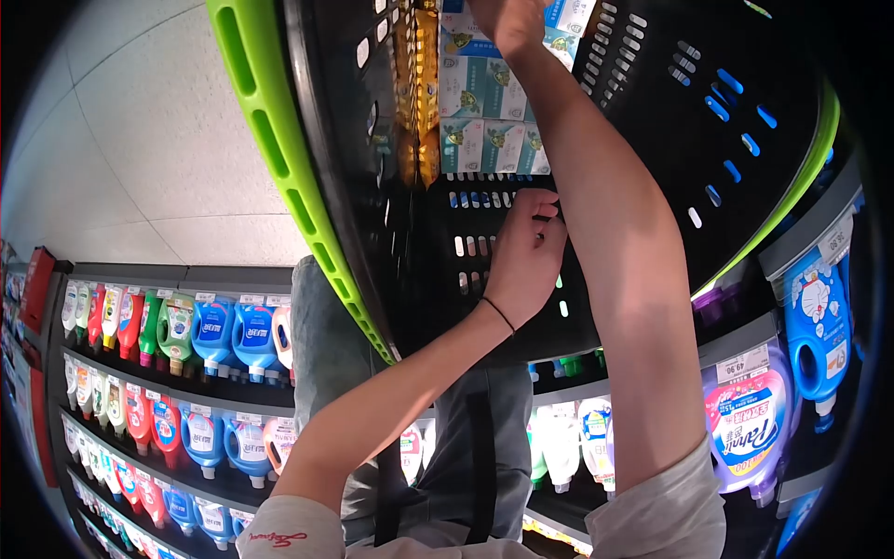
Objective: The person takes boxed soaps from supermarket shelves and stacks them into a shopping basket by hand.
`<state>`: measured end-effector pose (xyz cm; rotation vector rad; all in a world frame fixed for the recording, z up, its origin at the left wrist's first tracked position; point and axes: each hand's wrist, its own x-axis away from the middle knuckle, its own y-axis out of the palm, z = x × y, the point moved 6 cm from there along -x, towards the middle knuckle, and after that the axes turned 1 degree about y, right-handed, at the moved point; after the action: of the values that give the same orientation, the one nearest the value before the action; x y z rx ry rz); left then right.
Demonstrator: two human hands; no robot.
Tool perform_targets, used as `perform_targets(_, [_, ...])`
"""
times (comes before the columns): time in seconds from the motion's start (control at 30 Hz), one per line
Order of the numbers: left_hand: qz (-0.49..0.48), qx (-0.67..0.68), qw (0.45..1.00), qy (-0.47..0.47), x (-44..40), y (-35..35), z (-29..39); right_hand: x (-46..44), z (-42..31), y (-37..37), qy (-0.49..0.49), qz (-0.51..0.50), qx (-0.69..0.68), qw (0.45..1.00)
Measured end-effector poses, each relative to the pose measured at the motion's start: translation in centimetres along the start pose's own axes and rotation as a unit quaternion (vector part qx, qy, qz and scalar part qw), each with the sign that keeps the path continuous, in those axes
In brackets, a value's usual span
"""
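A deep black basket [512, 349] with slotted walls and a bright green rim [267, 140] fills the upper part of the view. Inside it, white and teal printed boxes [463, 144] are stacked in rows, with yellow-orange packets [428, 158] along their left side. My left hand [526, 256] is over the slotted bottom below the boxes, its fingers curled with nothing visible in them. My right forearm crosses in front of its fingertips. At the top edge, my right hand [510, 20] reaches over the boxes; its fingers are cut off by the frame.
Shelves of detergent bottles [212, 326] line the left and lower view, appearing upside down. Large purple [745, 424] and blue bottles [815, 321] stand close on the right. Pale floor tiles [158, 140] lie at upper left. My legs [326, 373] are beneath the basket.
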<state>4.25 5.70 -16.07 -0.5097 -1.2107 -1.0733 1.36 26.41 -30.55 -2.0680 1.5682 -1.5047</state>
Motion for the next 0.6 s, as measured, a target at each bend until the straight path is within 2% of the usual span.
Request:
perform_targets(0.13, [-0.006, 0.016, 1.0, 0.0, -0.1, 0.0, -0.2, 1.0, -1.2, -1.2, -0.021, 0.034, 0.029, 0.999])
perform_targets(0.23, [-0.002, 0.01, 1.0, -0.006, 0.1, -0.2, -0.6, 0.0, -0.3, -0.3, -0.029, -0.018, -0.007, 0.999])
perform_targets(0.3, [0.0, -0.003, 1.0, -0.002, 0.0, -0.3, -0.5, 0.1, 0.2, -0.3, -0.033, 0.018, 0.039, 0.999])
perform_targets(0.43, [-0.003, -0.029, 1.0, 0.0, 0.0, -0.3, 0.1, 0.5, 0.7, -0.6, -0.033, 0.011, -0.014, 0.999])
perform_targets(0.53, [0.004, -0.042, 0.999, 0.012, -0.1, -0.3, -0.1, 0.6, 2.3, -1.3, -0.049, 0.047, -0.036, 0.997])
perform_targets(0.6, [0.008, -0.03, 0.999, 0.025, -0.1, -0.3, -0.4, -0.4, 4.6, -1.7, -0.097, 0.118, -0.05, 0.987])
